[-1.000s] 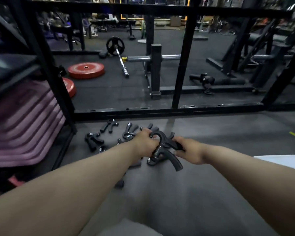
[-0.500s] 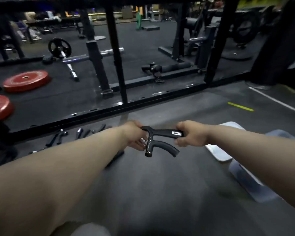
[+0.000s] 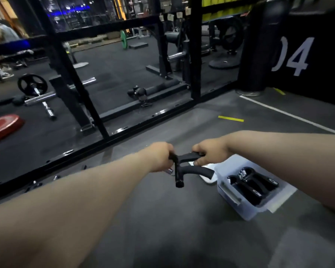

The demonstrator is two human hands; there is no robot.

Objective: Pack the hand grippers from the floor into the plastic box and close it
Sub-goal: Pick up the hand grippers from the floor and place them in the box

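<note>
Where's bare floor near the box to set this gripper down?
Bare floor lies between your left arm and the near wall of the plastic box, and beyond the held gripper toward the yellow tape. Crowded: packed grippers occupy the box, its lid lies beside it, loose grippers line the rack rail.

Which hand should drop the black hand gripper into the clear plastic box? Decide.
Right: the right hand grips the black hand gripper nearer the clear plastic box; the left hand is farther.

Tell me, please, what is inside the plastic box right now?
Black hand grippers lie inside the plastic box, at least two, overlapping. Their exact number is unclear, and the right forearm covers the box's far side.
</note>
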